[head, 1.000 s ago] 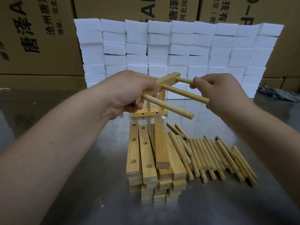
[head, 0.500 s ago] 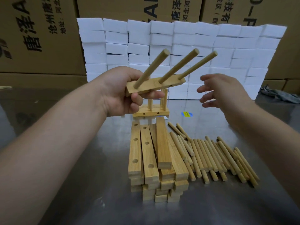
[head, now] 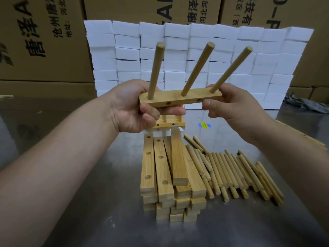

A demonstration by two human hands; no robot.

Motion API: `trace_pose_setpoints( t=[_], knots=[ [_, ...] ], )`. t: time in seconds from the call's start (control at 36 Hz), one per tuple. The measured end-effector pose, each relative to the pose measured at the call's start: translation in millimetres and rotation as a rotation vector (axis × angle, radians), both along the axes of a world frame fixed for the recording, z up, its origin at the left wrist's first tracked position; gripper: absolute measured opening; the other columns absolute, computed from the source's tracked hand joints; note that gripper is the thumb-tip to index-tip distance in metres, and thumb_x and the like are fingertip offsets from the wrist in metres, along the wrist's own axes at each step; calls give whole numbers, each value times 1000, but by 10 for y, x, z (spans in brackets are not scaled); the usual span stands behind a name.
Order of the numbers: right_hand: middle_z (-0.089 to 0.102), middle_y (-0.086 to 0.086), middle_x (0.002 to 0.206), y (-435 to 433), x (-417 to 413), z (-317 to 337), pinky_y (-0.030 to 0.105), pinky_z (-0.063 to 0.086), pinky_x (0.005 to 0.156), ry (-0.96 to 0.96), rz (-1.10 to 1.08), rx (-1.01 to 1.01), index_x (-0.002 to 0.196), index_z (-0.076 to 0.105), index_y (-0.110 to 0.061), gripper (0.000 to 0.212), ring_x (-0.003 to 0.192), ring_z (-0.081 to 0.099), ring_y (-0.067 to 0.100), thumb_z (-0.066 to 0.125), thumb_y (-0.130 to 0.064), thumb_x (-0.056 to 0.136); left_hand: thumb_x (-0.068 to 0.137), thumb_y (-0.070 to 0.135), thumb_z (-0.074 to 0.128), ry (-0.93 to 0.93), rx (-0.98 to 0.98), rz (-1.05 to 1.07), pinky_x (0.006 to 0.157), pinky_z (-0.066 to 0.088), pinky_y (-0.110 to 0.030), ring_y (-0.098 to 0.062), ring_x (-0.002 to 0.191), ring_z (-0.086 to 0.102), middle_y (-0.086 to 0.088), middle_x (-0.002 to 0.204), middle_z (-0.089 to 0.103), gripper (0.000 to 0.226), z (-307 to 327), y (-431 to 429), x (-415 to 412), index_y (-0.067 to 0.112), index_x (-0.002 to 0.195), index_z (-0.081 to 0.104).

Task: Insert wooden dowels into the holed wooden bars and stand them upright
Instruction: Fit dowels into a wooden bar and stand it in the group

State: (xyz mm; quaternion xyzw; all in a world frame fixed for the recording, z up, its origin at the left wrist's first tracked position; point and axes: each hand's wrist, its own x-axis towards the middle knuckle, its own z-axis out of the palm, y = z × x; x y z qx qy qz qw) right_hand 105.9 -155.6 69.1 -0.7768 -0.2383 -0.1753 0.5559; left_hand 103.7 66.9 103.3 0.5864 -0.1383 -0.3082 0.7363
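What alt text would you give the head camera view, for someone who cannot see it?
A person's left hand and right hand hold a wooden bar by its ends above a metal table, three dowels sticking up from it. Below lie a stack of holed bars and, to its right, a row of loose dowels; white blocks are stacked behind.

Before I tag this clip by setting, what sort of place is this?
Likely a warehouse or workshop: stacked cardboard cartons, a wall of white blocks, a steel worktable with piled wooden bars.
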Motion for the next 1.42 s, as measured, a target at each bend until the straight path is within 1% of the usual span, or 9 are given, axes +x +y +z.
trace_pose_setpoints(
  t=[0.14, 0.19, 0.36, 0.69, 0.94, 1.11, 1.19, 1.31, 1.42],
  knots=[
    [66, -15, 65, -33, 20, -17, 18, 48, 64, -41, -16, 3, 87, 66, -29, 12, 60, 56, -1, 67, -18, 81, 79, 17, 41, 40, -22, 118, 32, 36, -12, -2, 27, 36, -15, 98, 66, 35, 1, -10, 14, 1, 105, 58],
    [66, -17, 62, -29, 40, -30, 11, 46, 58, -42, -33, -4, 84, 65, -29, 12, 57, 56, -5, 67, -17, 81, 91, 24, 37, 14, -15, 240, 33, 39, -14, -3, 29, 38, -16, 87, 69, 31, 5, -27, 33, 2, 96, 59],
    [59, -13, 57, -68, 123, -54, 21, 45, 59, 19, -160, 23, 79, 67, -24, 4, 50, 47, 4, 66, -25, 83, 99, 30, 33, -265, 140, 590, 43, 47, -17, -13, 34, 49, -8, 63, 68, 30, -33, -79, 95, 14, 79, 49],
    [54, -6, 60, -57, 132, -85, 19, 44, 53, 58, -272, 27, 76, 67, -24, 10, 44, 45, 2, 65, -31, 83, 88, 24, 61, -634, 361, 699, 49, 49, -19, -7, 46, 57, 1, 83, 72, 2, -140, -73, 116, 23, 89, 60],
    [55, -4, 61, -33, 150, -153, 24, 41, 56, 74, -308, 10, 71, 66, -30, 14, 52, 46, 9, 64, -32, 84, 78, 35, 71, -845, 711, 681, 44, 37, -11, 5, 47, 55, 13, 71, 62, 15, -191, 29, 148, 33, 91, 64],
    [55, -3, 63, -24, 161, -182, 17, 39, 49, 92, -336, -21, 73, 65, -32, 13, 44, 49, -3, 62, -33, 85, 78, 31, 72, -904, 813, 652, 61, 43, -17, 2, 72, 56, 17, 85, 63, 26, -241, 49, 214, 25, 103, 69],
    [58, -3, 62, -21, 178, -201, 22, 42, 53, 106, -360, -38, 82, 67, -29, 12, 51, 50, 5, 60, -37, 86, 80, 31, 71, -921, 818, 680, 59, 41, -16, 2, 72, 56, 20, 81, 60, 27, -258, 63, 260, 25, 105, 68],
    [60, -5, 60, -27, 210, -196, 26, 42, 57, 153, -403, 6, 124, 57, -18, 40, 53, 51, 9, 56, -38, 89, 80, 31, 70, -912, 834, 739, 61, 41, -16, -2, 78, 57, 13, 89, 62, 31, -310, 123, 334, 24, 110, 67],
    [61, -5, 62, -34, 200, -181, 27, 42, 58, 182, -398, 9, 117, 59, -19, 33, 53, 52, 9, 55, -37, 89, 82, 31, 69, -863, 871, 773, 61, 41, -16, -9, 84, 59, 8, 96, 62, 33, -418, 212, 421, 22, 113, 66]
  ],
)
